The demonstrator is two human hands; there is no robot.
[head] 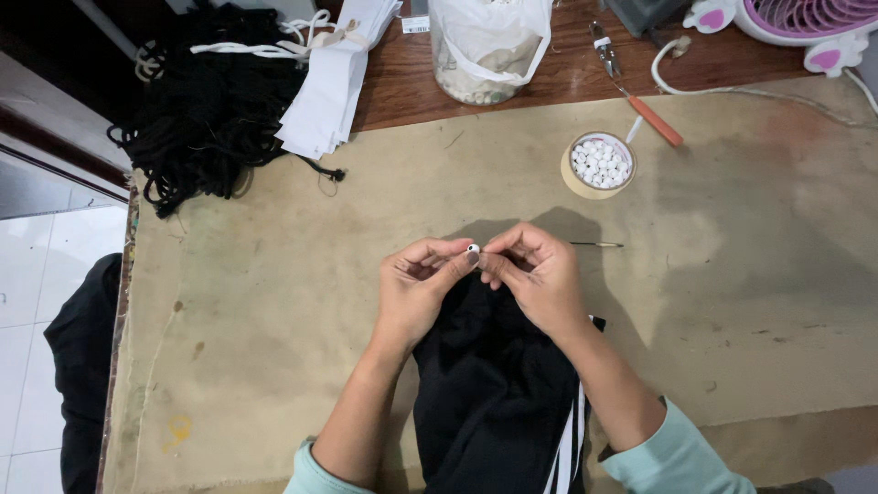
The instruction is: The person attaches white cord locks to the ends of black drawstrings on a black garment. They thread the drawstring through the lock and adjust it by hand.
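White bead [473, 248] pinched between my left hand [416, 288] and right hand [540, 279] fingertips, both closed on it, above black garment [494, 384]; bead dish [599, 165] up-right, nearer right hand

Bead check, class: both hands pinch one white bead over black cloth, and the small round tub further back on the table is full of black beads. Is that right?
Not quite. The head view shows the tub full of white beads, not black. The rest holds: the left hand and right hand pinch one white bead over the black cloth.

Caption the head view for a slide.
Both hands, left hand and right hand, pinch a white bead above black cloth.
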